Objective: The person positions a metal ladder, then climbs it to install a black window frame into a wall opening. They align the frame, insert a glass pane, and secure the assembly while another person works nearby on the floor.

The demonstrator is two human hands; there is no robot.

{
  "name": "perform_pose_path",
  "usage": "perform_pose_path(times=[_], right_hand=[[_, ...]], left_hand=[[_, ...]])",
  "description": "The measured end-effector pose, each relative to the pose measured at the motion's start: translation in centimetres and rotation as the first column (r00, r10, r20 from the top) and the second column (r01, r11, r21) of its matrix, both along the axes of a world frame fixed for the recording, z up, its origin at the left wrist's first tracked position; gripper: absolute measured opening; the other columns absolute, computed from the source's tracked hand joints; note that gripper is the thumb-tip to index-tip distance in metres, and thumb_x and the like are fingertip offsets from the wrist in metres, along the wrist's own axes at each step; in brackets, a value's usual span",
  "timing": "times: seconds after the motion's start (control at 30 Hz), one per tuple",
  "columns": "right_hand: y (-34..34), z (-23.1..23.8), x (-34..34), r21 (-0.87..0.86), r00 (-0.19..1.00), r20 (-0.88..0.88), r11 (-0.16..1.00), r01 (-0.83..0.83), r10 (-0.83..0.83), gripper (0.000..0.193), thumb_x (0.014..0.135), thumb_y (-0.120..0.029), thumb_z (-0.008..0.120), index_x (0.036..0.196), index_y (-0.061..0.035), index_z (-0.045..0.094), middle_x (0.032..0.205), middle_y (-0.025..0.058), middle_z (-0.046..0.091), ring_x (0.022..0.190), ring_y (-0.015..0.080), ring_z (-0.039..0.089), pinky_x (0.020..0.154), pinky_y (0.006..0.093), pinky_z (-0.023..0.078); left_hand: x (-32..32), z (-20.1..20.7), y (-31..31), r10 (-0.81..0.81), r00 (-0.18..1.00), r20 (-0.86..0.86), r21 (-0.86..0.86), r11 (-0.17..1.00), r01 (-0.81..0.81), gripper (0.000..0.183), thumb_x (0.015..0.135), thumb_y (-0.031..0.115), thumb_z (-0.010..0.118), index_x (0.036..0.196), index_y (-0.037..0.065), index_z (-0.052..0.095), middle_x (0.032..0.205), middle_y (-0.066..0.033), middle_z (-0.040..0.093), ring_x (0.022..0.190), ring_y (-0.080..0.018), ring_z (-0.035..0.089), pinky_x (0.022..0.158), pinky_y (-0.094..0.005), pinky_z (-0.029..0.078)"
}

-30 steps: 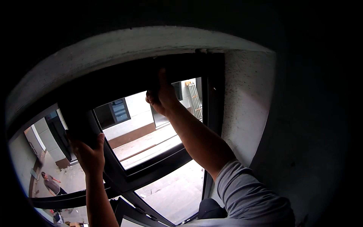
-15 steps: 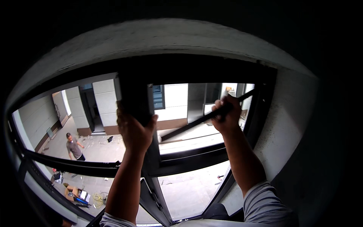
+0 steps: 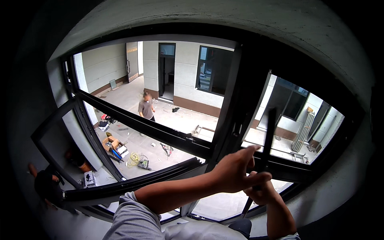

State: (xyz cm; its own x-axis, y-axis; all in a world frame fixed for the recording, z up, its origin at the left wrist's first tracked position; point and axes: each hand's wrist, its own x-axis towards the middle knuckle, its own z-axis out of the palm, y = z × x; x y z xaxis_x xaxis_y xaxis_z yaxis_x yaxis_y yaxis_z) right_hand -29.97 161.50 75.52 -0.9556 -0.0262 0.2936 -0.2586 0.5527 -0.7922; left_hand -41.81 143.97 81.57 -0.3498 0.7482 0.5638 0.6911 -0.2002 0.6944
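A long, narrow dark strip (image 3: 269,136) stands nearly upright in front of the right-hand window opening. My right hand (image 3: 265,193) is closed round its lower part. Reaching across from the left, my left hand (image 3: 234,170) is beside the strip, just above the right hand. Its index finger and thumb are spread apart near the strip; whether they touch it I cannot tell. Behind both hands is the black window frame (image 3: 224,116), with a wide mullion between the two upper openings. The strip's lower end is partly hidden by my hands.
An open window sash (image 3: 52,140) swings inward at the left, by a person in dark clothes (image 3: 48,186). Another person (image 3: 146,107) stands in the courtyard outside. Below are a cardboard box (image 3: 113,144), a coiled yellow cable (image 3: 135,159) and a folded ladder (image 3: 304,131).
My view has turned left. The strip has swung from a diagonal to nearly upright. My left hand has come off the mullion and over beside my right hand.
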Motion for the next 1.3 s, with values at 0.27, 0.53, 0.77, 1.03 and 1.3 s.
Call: perform_pose_path(times=[0.27, 0.53, 0.77, 1.03, 1.3], right_hand=[[-5.2, 0.1, -1.7, 0.232, 0.868, 0.470, 0.971, 0.055, -0.162, 0.038, 0.090, -0.032, 0.064, 0.113, -0.0026, 0.056, 0.079, 0.0207, 0.064, 0.079, 0.0388, 0.065, 0.071, 0.0425, 0.049], [-9.1, -0.3, -6.6, -0.060, 0.911, 0.413, 0.998, 0.023, 0.004, 0.041, 0.093, -0.027, 0.063, 0.124, -0.0004, 0.055, 0.079, 0.0164, 0.065, 0.076, 0.0279, 0.065, 0.069, 0.0377, 0.049], [-4.0, -6.8, -1.3, -0.165, 0.885, 0.460, 0.972, 0.165, -0.072, 0.044, 0.093, -0.023, 0.066, 0.126, 0.0041, 0.056, 0.092, 0.0116, 0.069, 0.082, 0.0169, 0.066, 0.075, 0.0294, 0.052], [-1.8, -12.0, 6.2, -0.091, 0.706, 0.656, 0.900, 0.425, -0.267, 0.040, 0.090, -0.021, 0.067, 0.120, 0.0047, 0.061, 0.090, 0.0121, 0.070, 0.079, 0.0165, 0.066, 0.071, 0.0295, 0.052], [1.4, -20.3, 12.9, -0.015, 0.626, 0.656, 0.823, 0.568, -0.420, 0.032, 0.090, -0.018, 0.064, 0.113, 0.0036, 0.063, 0.078, 0.0098, 0.069, 0.069, 0.0159, 0.066, 0.062, 0.0300, 0.052]], left_hand=[[-10.0, -3.4, -5.0, 0.162, 0.745, 0.647, 0.251, 0.877, -0.409, 0.018, 0.095, 0.017, 0.064, 0.097, 0.007, 0.050, 0.083, -0.0043, 0.062, 0.071, -0.0081, 0.061, 0.051, -0.0246, 0.051], [-9.1, -8.7, -5.4, 0.275, 0.663, 0.697, 0.142, 0.853, -0.502, 0.054, 0.090, 0.028, 0.069, 0.127, -0.001, 0.041, 0.078, -0.0028, 0.058, 0.067, -0.0081, 0.059, 0.057, -0.0224, 0.047], [-27.5, -5.8, -13.9, 0.726, 0.263, 0.635, -0.182, 0.472, -0.863, 0.037, 0.084, 0.028, 0.065, 0.079, -0.007, 0.057, 0.076, -0.0154, 0.064, 0.054, -0.0253, 0.065, 0.040, -0.0362, 0.050], [-37.0, -10.0, -20.4, 0.888, -0.132, 0.440, -0.563, 0.159, -0.811, 0.059, 0.084, 0.016, 0.061, 0.130, -0.009, 0.034, 0.119, -0.0257, 0.061, 0.087, -0.0329, 0.070, 0.065, -0.0444, 0.059], [-39.5, -10.3, -20.4, 0.976, -0.217, -0.022, -0.679, -0.174, -0.713, 0.083, 0.086, 0.028, 0.055, 0.143, -0.017, 0.015, 0.132, -0.0305, 0.053, 0.114, -0.0394, 0.062, 0.095, -0.0500, 0.050]])
